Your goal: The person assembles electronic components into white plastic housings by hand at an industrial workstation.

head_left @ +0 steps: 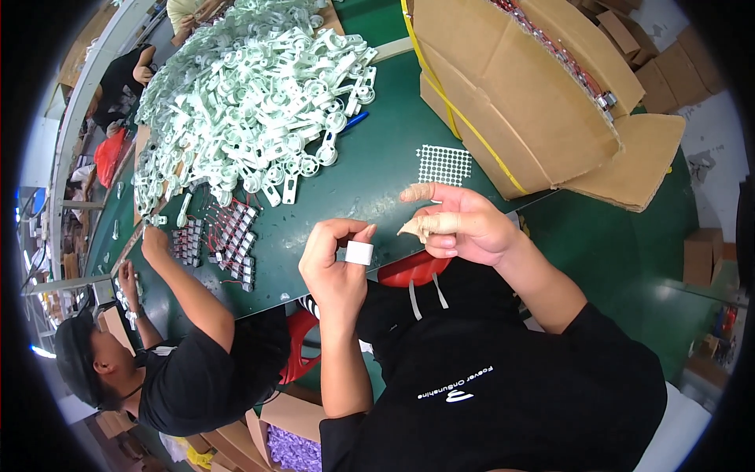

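My left hand [336, 263] is closed around a small white block-shaped piece [359, 252], which sticks out by the thumb. Just to its right, my right hand [472, 226] is held over the table's near edge with its fingers apart and bent. Tan coverings wrap some of its fingertips, and one has a loose, ragged end. I see nothing gripped in that hand. Beyond it a white sheet of small round pieces [444, 165] lies flat on the green table [377, 177].
A large heap of pale green plastic parts [252, 94] covers the far left, with a blue pen [356, 121] at its edge. Small motors with red wires [234, 244] lie nearer. An open cardboard box [519, 86] stands right. A co-worker [181, 370] sits at my left.
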Available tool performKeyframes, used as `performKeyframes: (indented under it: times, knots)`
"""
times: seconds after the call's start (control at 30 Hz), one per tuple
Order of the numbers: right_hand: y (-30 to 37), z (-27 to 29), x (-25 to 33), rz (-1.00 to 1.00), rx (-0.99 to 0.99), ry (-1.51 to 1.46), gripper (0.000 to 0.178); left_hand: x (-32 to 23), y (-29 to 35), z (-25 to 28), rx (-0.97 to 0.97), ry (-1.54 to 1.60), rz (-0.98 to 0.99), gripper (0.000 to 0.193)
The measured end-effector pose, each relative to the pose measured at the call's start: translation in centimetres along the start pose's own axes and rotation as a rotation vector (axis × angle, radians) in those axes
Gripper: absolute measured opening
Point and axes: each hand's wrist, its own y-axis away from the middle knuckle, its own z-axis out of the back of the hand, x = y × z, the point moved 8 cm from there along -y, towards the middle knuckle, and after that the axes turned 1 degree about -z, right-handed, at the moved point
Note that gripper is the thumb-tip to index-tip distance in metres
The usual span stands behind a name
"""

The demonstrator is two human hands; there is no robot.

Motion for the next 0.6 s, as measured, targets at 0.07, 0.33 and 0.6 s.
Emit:
performKeyframes:
  times: [0.07,0.33,0.6]
  knots:
    - [0.3,0.5,-0.3,0.001,-0.016,-0.021,0.046,0.4,0.4,-0.2,0.023,0.066,0.052,0.018]
    - [0.2,0.6,-0.9,-0.006,-0.035,-0.043,0.049,0.4,2.1,-3.6,0.204,0.388,0.219,0.027]
    - [0.5,0.3,-1.7,-0.159,-0.028,-0.128,0.047,-4.4,0.2,-1.5,0.062,-0.262,-0.375,0.025]
